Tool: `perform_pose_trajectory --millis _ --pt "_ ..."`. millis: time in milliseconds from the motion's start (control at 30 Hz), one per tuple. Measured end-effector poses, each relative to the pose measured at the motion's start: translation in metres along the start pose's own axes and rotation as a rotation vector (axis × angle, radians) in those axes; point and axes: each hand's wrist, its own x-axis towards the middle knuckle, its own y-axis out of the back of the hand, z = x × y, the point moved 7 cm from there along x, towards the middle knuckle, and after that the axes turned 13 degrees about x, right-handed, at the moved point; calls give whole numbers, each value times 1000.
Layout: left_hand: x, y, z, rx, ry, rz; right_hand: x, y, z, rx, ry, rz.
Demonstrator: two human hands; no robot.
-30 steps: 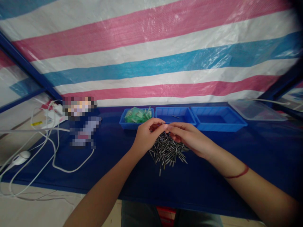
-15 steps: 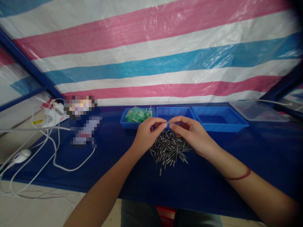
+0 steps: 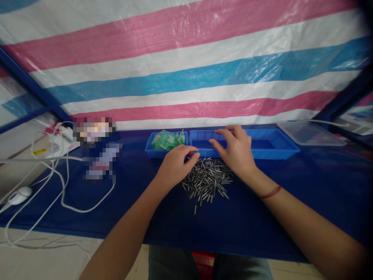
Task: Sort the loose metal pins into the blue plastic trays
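Observation:
A pile of several thin metal pins (image 3: 207, 180) lies on the dark blue table cover (image 3: 163, 217) in front of me. My left hand (image 3: 175, 167) rests at the pile's far left edge, thumb and forefinger pinched together; whether a pin is between them I cannot make out. My right hand (image 3: 237, 151) hovers over the middle blue tray (image 3: 204, 140), its fingers spread and nothing in them. A red string circles my right wrist. The left blue tray (image 3: 151, 149) holds green plastic parts (image 3: 168, 140).
A third blue tray (image 3: 279, 146) sits to the right, then a clear plastic lid (image 3: 311, 134). White cables (image 3: 64, 194) and a white mouse (image 3: 17, 195) lie at the left. A striped tarp (image 3: 186, 70) hangs behind the table.
My hands, which held a pin between them, have parted. The right hand has moved forward over the middle tray and opened. The left hand has dropped to the pile's edge.

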Motion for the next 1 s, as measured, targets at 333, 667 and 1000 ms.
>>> perform_pose_trajectory --millis 333,667,1000 --pt "-10 -18 21 124 -275 -229 -9 13 -18 117 -5 -27" --pt "-12 -31 31 351 -281 -218 -13 11 -39 218 42 -125" --pt "-12 -39 25 361 -231 -256 -18 6 -41 203 56 -249"
